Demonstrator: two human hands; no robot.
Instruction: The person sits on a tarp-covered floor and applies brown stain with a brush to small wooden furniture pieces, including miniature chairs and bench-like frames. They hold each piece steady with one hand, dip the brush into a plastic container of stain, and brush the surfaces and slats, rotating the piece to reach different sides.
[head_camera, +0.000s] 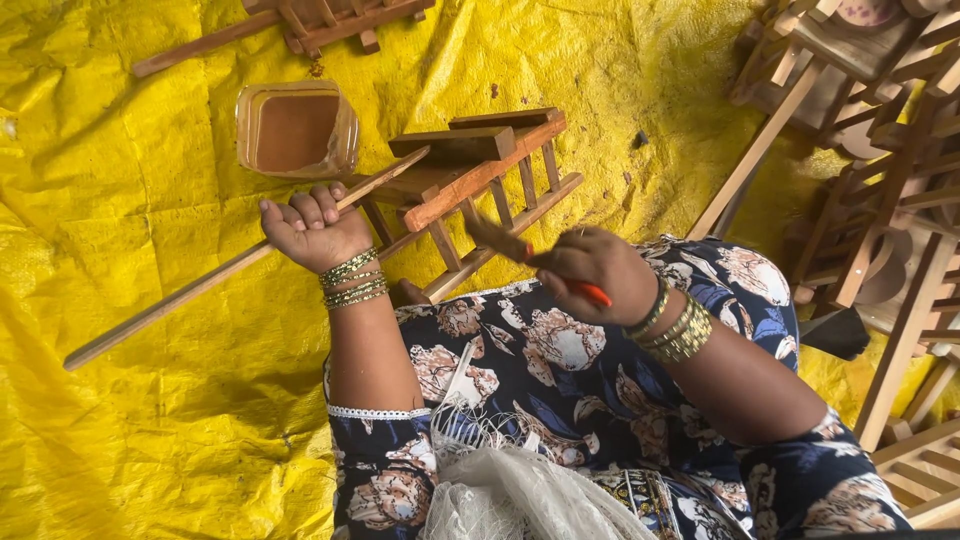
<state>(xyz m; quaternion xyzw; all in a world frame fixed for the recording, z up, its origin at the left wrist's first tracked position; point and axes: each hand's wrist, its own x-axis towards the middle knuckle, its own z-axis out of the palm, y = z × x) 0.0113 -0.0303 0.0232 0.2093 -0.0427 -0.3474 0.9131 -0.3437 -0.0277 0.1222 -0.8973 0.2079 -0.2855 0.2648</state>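
From the head camera, the left hand (312, 232) was closed around the long wooden handle (215, 276) of a small slatted wooden frame (470, 190), which lay tilted on the yellow tarpaulin (130, 130) just in front of the person's lap. The handle ran from the frame down and out to the left across the sheet. The right hand (593, 275) gripped a paintbrush (510, 245) by its red handle, its dark bristles touching the lower rails of the frame. Part of the frame's top bar was stained reddish brown, while the rest was bare wood. A clear plastic tub of brown stain (297, 128) sat on the tarpaulin just beyond the left hand, near the frame. Both wrists wore green and gold bangles (352, 278). Another wooden piece (300, 25) lay at the top edge, and a stack of unfinished wooden frames (870, 150) stood at the right.
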